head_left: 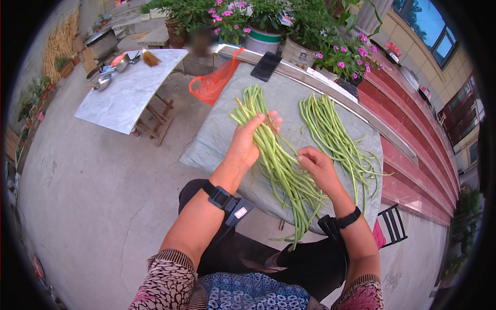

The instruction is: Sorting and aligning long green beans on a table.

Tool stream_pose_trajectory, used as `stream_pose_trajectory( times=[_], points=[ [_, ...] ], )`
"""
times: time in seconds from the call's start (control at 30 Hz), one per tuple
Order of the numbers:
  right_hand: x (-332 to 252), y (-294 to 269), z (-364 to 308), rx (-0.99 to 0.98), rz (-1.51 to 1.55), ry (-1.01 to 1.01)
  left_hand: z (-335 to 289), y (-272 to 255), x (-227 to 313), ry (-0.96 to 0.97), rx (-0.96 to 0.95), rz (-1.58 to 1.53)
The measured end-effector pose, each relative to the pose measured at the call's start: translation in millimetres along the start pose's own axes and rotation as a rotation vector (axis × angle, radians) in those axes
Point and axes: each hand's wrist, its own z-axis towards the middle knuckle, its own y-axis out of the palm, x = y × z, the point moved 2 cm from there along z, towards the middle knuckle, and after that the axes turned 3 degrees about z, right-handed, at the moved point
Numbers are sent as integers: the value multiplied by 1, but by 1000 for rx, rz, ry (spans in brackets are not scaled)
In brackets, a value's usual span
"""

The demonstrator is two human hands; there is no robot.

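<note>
A thick bunch of long green beans [276,155] slants across the covered table in front of me. My left hand [249,139] is wrapped round its upper part, thumb on top and fingertips showing on the far side. The lower ends fan out and hang over the near table edge. At the bunch's right side, my right hand [316,164] pinches a single long bean near its middle. To the right lies a second pile of long beans [336,132], apart from both hands, its thin ends spread toward the table's right edge.
The table wears a grey plastic sheet [227,119]. A black phone [266,66] lies at its far edge beside an orange-red plastic bag [214,82]. Potted flowers [341,59] stand behind. Red steps [408,119] rise at right; a marble-topped table [134,88] stands far left.
</note>
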Motion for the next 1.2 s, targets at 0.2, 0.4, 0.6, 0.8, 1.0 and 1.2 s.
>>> stream_pose_trajectory(
  times=[0.2, 0.4, 0.6, 0.8, 1.0, 1.2],
  points=[
    [0, 14, 9, -49, 34, 41, 4, -13, -2, -5, 134, 9],
    [51, 2, 53, 84, -159, 7, 4, -36, 3, -96, 391, 74],
    [68, 10, 90, 107, -289, 147, 3, -39, 3, -163, 457, 86],
    [38, 32, 107, 233, -541, 187, 3, -43, 3, -139, 462, 75],
    [38, 47, 117, 178, -707, 9, 7, -47, -2, -153, 464, 49],
    [34, 42, 99, 220, -479, 3, 10, -52, -7, -129, 512, 58]
  ],
)
